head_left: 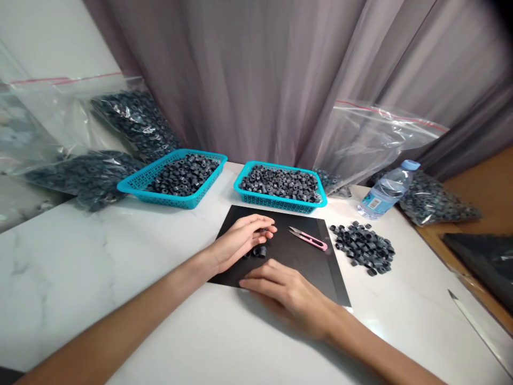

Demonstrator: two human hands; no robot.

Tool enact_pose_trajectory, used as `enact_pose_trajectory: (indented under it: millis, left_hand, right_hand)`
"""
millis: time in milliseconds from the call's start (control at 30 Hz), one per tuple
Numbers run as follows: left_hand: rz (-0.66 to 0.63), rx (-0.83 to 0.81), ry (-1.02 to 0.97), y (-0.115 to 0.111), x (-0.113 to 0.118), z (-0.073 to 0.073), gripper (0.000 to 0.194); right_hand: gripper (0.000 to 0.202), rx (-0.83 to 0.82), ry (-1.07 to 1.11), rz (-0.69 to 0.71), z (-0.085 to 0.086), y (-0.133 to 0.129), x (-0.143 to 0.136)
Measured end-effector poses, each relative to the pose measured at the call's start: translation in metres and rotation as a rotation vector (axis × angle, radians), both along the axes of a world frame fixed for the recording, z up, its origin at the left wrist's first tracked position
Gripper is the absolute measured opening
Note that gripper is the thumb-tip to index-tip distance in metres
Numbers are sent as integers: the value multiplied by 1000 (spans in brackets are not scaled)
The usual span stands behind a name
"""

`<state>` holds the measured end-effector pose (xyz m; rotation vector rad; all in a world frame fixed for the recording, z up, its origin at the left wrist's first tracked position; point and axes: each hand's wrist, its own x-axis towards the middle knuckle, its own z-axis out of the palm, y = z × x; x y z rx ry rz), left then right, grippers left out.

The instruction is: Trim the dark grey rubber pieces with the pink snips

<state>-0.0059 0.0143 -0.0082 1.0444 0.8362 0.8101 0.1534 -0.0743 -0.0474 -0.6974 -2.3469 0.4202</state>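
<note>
My left hand (245,239) is over the black mat (298,263), its fingers curled together around a small dark part (263,230) that shows only in part. Just below those fingers, a few dark ring-shaped parts (259,251) lie on the mat. My right hand (280,286) rests palm down at the mat's near edge, fingers pointing left; its fingertips and whatever may be under them are hidden. Pink-handled thread snips (312,240) lie on the mat, right of my left hand, with the blades pointing left.
Two blue baskets (156,199) (276,201) of dark parts stand behind the mat. To the right are a loose pile of parts (364,248), a water bottle (387,192) and a filled bag (433,200). More filled bags (100,174) lie at the back left.
</note>
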Motion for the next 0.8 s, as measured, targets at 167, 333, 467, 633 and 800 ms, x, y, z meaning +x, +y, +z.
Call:
enact_pose_trajectory:
  millis: [167,333,467,633,800]
  left_hand:
    - [-68,-47,-38,0,1,-3,19]
    - [-154,-145,-61,-2,2,1,37]
    - [-238,-209,-98,-8,5,3,48]
    - [-280,-148,-117,-20,11,3,52]
    - [-338,-70,-62,-26,12,8,55]
  right_hand:
    - [20,-114,433,-341,0,10,8]
    - [13,3,434,-585,1,17,13]
    - [21,114,278,-625,-5,19,13]
    - [28,221,82,-588,-10,19,10]
    - [29,265,74,-535,-10,20,12]
